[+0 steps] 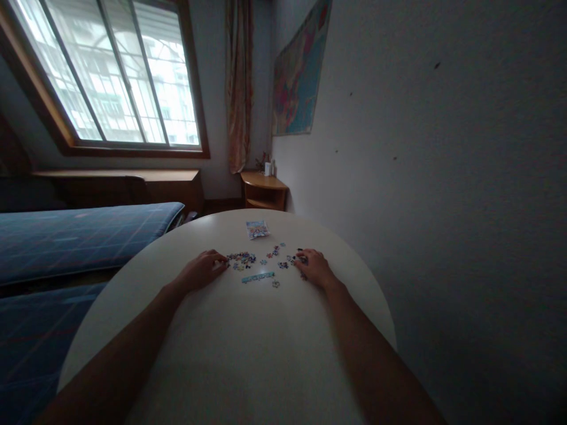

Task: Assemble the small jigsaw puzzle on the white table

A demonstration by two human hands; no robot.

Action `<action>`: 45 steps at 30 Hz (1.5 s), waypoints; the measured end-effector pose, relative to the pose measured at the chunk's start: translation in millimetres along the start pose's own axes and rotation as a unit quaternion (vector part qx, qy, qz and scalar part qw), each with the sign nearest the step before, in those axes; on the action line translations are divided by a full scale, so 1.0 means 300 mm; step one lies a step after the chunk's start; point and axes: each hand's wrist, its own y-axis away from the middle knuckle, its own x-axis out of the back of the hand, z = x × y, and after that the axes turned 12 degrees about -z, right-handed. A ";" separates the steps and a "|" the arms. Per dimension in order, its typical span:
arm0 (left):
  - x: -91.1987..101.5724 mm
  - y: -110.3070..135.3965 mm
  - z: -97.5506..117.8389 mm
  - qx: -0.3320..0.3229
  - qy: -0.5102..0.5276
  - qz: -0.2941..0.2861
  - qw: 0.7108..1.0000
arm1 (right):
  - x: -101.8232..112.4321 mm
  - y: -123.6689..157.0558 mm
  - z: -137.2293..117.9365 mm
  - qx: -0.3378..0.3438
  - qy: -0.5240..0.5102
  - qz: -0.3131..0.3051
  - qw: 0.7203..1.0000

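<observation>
Small loose jigsaw puzzle pieces (244, 258) lie in a pile on the round white table (248, 342). My left hand (204, 269) rests at the left edge of this pile, thumb and fingers apart, fingertips touching or close to the outer pieces. My right hand (313, 265) is over a smaller group of pieces (283, 265), its fingers spread and partly hiding some of them. Between the hands, nearer me, lies a joined teal strip of puzzle pieces (258, 277). One pale single piece (276, 284) sits just right of and below the strip.
A small printed picture packet (257, 229) lies farther back on the table. Left of the table is a blue plaid mattress (88, 236); a white wall (425, 195) runs along the right. A wooden corner shelf (264, 180) with small items stands behind, near the window (115, 77).
</observation>
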 end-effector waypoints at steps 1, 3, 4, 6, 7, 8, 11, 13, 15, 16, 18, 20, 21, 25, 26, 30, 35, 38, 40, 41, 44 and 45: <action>0.000 -0.001 0.000 -0.001 0.003 -0.001 1.000 | -0.001 -0.001 0.001 -0.002 0.001 0.000 1.000; 0.000 -0.003 0.001 -0.004 0.007 -0.003 1.000 | -0.003 -0.003 0.003 -0.002 0.003 0.000 1.000; 0.000 -0.004 0.001 -0.005 0.008 -0.003 1.000 | -0.004 -0.004 0.005 -0.001 0.002 -0.001 1.000; -0.001 -0.006 0.000 -0.007 0.010 -0.004 1.000 | -0.006 -0.006 0.008 0.002 -0.001 -0.002 1.000; -0.002 -0.007 -0.002 -0.008 0.012 -0.005 1.000 | -0.007 -0.007 0.009 0.002 -0.002 -0.002 1.000; -0.003 -0.009 -0.005 -0.009 0.014 -0.007 1.000 | -0.007 -0.008 0.009 0.003 -0.002 -0.002 1.000; -0.008 -0.016 -0.012 -0.010 0.018 -0.009 1.000 | -0.007 -0.006 0.009 0.003 0.000 -0.001 1.000; -0.011 -0.019 -0.014 -0.006 0.018 -0.004 1.000 | -0.005 -0.004 0.007 0.005 0.000 -0.002 1.000; -0.012 -0.020 -0.011 -0.004 0.019 0.001 1.000 | -0.004 -0.002 0.006 0.007 0.000 -0.001 1.000; -0.011 -0.020 -0.008 -0.004 0.021 0.003 1.000 | -0.003 -0.001 0.005 0.008 -0.001 -0.001 1.000; -0.006 -0.017 -0.002 -0.002 0.027 0.004 1.000 | -0.002 0.000 0.004 0.009 -0.003 0.001 1.000; 0.001 -0.013 0.000 0.001 0.029 0.004 1.000 | -0.001 0.001 0.003 0.012 -0.005 0.001 1.000; 0.004 -0.012 -0.002 0.004 0.028 0.005 1.000 | -0.001 0.001 0.003 0.013 -0.005 0.001 1.000; 0.015 -0.009 -0.024 0.023 0.015 0.025 0.999 | -0.002 -0.001 0.004 0.009 -0.007 -0.002 1.000; 0.016 -0.008 -0.029 0.024 0.012 0.028 0.999 | -0.002 -0.001 0.004 0.009 -0.009 -0.002 1.000; 0.016 -0.007 -0.031 0.018 0.015 0.033 0.999 | -0.005 -0.001 0.005 0.007 -0.003 -0.002 1.000; 0.014 -0.008 -0.021 0.014 0.021 0.028 0.999 | -0.007 -0.001 0.006 0.010 -0.003 0.000 1.000; 0.013 -0.012 -0.025 0.014 0.018 0.026 0.999 | -0.007 -0.002 0.007 0.011 0.000 -0.002 1.000; 0.012 -0.014 -0.027 0.007 0.016 0.028 0.999 | -0.007 -0.003 0.008 0.015 0.002 -0.004 1.000; 0.012 -0.015 -0.027 0.002 0.014 0.028 0.999 | -0.008 -0.004 0.009 0.016 0.002 -0.004 1.000; 0.012 -0.013 -0.020 -0.003 0.009 0.032 0.999 | -0.010 -0.005 0.011 0.016 -0.002 -0.005 1.000; 0.013 -0.012 -0.018 -0.004 0.008 0.033 0.999 | -0.010 -0.005 0.011 0.014 -0.002 -0.006 1.000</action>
